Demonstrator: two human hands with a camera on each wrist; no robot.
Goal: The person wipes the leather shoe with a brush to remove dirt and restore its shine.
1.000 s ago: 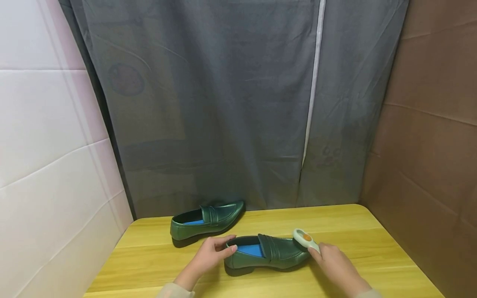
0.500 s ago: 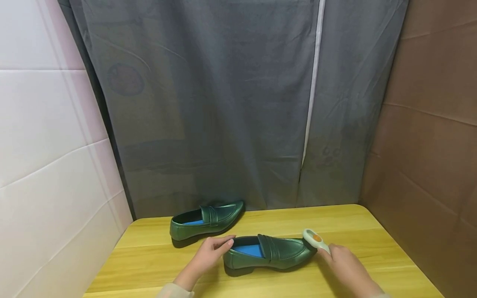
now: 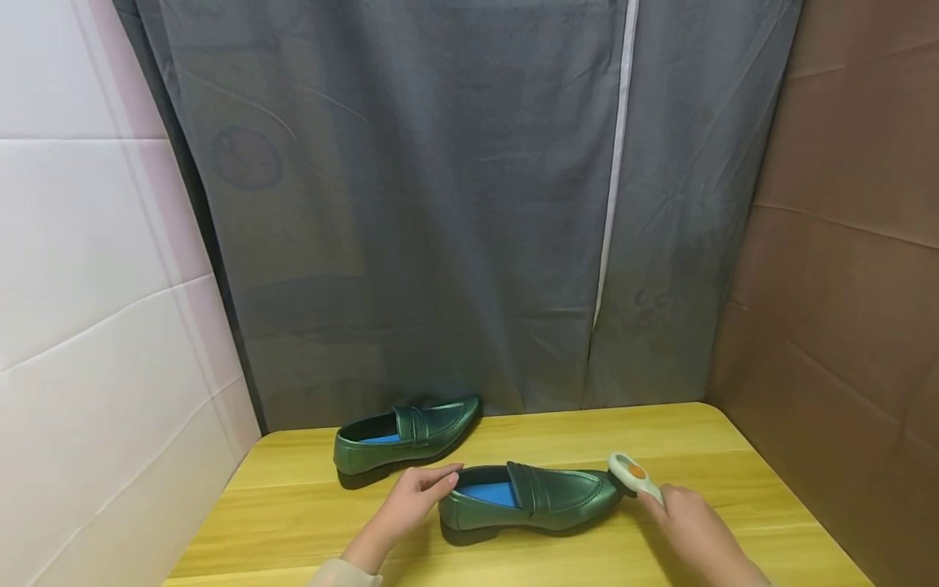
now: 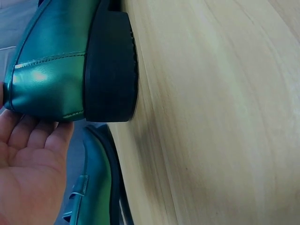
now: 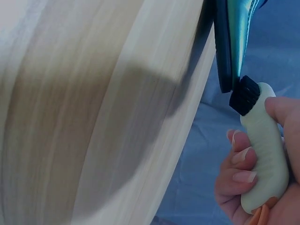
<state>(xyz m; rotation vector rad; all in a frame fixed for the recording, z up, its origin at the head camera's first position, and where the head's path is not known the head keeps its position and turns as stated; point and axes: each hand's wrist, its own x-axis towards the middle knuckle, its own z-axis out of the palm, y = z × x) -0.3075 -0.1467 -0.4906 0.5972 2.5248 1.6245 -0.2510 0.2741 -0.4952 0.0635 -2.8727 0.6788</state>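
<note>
A green loafer (image 3: pixel 561 493) with a blue insole stands on the table, its toe pointing right. My left hand (image 3: pixel 414 497) grips the back of its collar; in the left wrist view the fingers lie against the heel counter (image 4: pixel 47 91) and the thumb is mostly cut off. With my right hand (image 3: pixel 693 522) I hold a shoe brush (image 3: pixel 632 474), pale green with an orange spot. Its black bristles (image 5: pixel 245 95) meet the tip of the toe in the right wrist view. Behind and to the left stands the matching loafer (image 3: pixel 411 440), untouched.
The yellow wood-grain table (image 3: pixel 293 522) has rounded back corners. A grey curtain (image 3: pixel 440 244) hangs directly behind it. A white panel (image 3: pixel 110 269) rises on the left, a brown one (image 3: pixel 844 269) on the right.
My right hand has moved the brush rightwards along the toe to its tip. The left hand and both loafers have stayed nearly still.
</note>
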